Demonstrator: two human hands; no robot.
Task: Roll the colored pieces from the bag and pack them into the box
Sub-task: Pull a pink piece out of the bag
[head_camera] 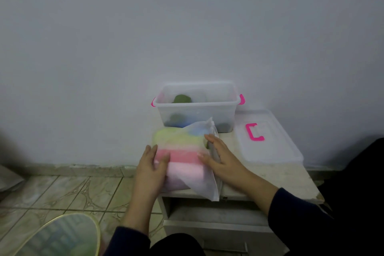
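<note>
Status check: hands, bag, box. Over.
Left hand and right hand flank the bag, pieces inside. Box open behind it, lid off. Nothing blocking.

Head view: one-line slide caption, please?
Both hands, left hand and right hand, hold the bag of colored pieces before the open box.

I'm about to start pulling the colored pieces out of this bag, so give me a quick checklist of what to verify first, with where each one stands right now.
1. Box open: ok. The clear storage box has no lid on it.
2. Lid out of the way: ok. The lid lies flat to the right of the box.
3. Room in the box: ok. A green roll and other dark pieces sit inside, with space left.
4. Bag steadied: ok. The left hand and right hand hold the translucent bag at its sides.
5. Bag opening reachable: cannot tell. Its mouth is not clearly visible.
6. Bag supported: not ok. Its near corner overhangs the cabinet top.
</note>
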